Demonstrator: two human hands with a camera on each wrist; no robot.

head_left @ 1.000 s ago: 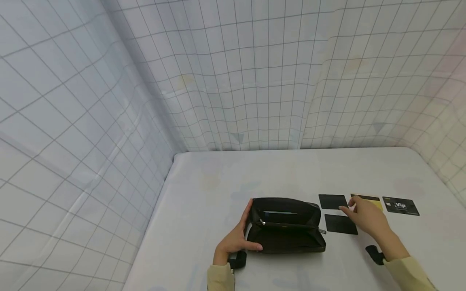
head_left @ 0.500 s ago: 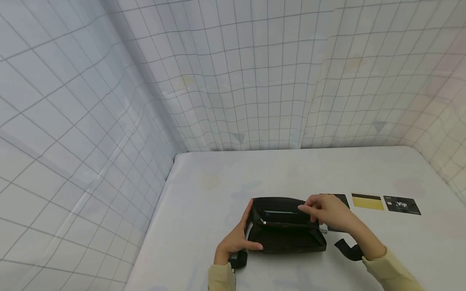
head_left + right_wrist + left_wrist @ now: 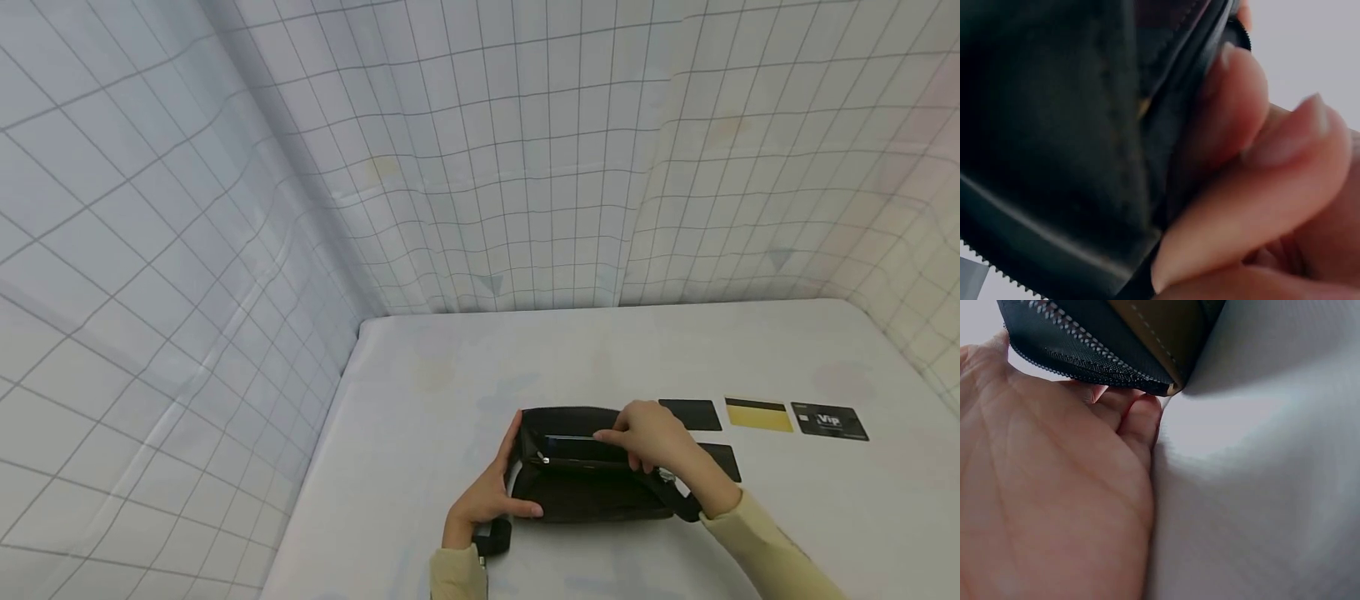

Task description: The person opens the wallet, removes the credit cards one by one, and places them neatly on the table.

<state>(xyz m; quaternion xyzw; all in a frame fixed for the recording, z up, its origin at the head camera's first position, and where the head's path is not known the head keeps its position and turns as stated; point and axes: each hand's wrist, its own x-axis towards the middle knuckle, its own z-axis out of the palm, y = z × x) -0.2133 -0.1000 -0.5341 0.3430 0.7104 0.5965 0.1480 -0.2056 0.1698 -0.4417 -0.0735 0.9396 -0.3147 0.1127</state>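
Observation:
A black zip-around wallet [image 3: 600, 500] lies unzipped on the white table, its compartments spread toward the head camera. My left hand [image 3: 483, 496] holds its left end, thumb over the front edge and a finger along the side; in the left wrist view, fingertips [image 3: 1141, 419] bend in under the zippered edge. Inside the back compartment shows the pale edge of a card [image 3: 570, 437]. My right hand [image 3: 656, 433] reaches into the wallet's right part, its curled fingers [image 3: 1229, 106] gripping an inner divider. The right fingertips are partly hidden by the wallet.
To the wallet's right lie two plain black cards, the back one [image 3: 693, 414] and a front one [image 3: 726, 461] partly covered by my right wrist. Beyond them are a yellow-and-black card [image 3: 759, 418] and a black VIP card [image 3: 828, 423]. A grid-patterned white curtain [image 3: 487, 167] surrounds the table.
My right hand has moved left from above the cards to the wallet and reached into its right part. The left hand and wallet stay in place.

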